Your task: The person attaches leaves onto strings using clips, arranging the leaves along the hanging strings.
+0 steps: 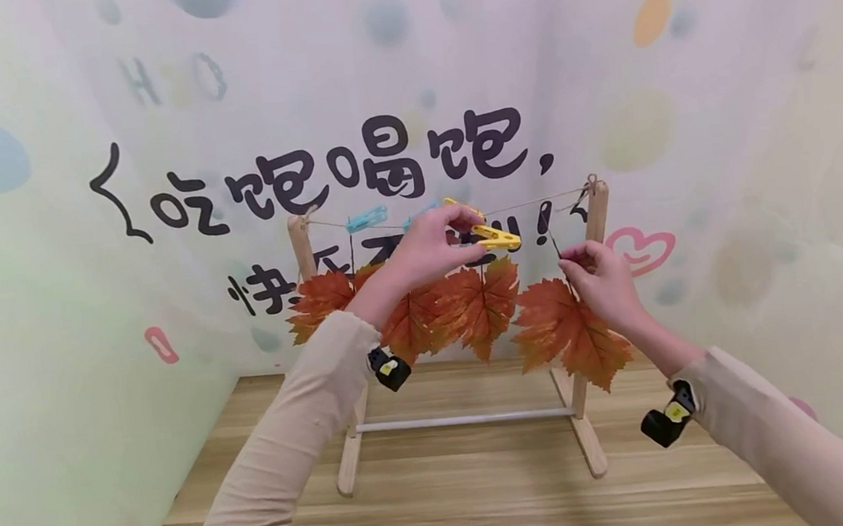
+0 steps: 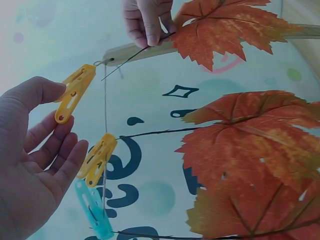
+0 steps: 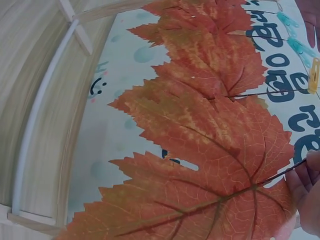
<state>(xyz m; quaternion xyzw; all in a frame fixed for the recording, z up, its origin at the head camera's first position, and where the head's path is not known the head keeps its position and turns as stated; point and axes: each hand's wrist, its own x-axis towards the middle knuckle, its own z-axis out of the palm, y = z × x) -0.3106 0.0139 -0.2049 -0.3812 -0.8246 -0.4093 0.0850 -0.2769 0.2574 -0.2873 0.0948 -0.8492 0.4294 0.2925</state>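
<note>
Between thumb and fingers, my left hand [image 1: 436, 243] pinches a yellow clothespin [image 1: 497, 237] in front of the string. My right hand [image 1: 604, 282] pinches the dark stem of an orange-red maple leaf [image 1: 574, 329], which hangs below the fingers. In the left wrist view that stem's tip points toward the string [image 2: 105, 100] without a clip on it. Another yellow clothespin [image 2: 99, 159] holds a leaf [image 2: 245, 130] on the string. Beside it a light-blue clothespin [image 2: 95, 212] clips a further stem. The left forearm partly covers the hanging leaves in the head view.
The string is tied between two wooden posts [image 1: 596, 214] of a stand. A white rod [image 1: 465, 419] joins the stand's feet on the wood-grain tabletop [image 1: 443, 512]. Behind it hangs a pale backdrop [image 1: 344, 69] with dark lettering and coloured spots.
</note>
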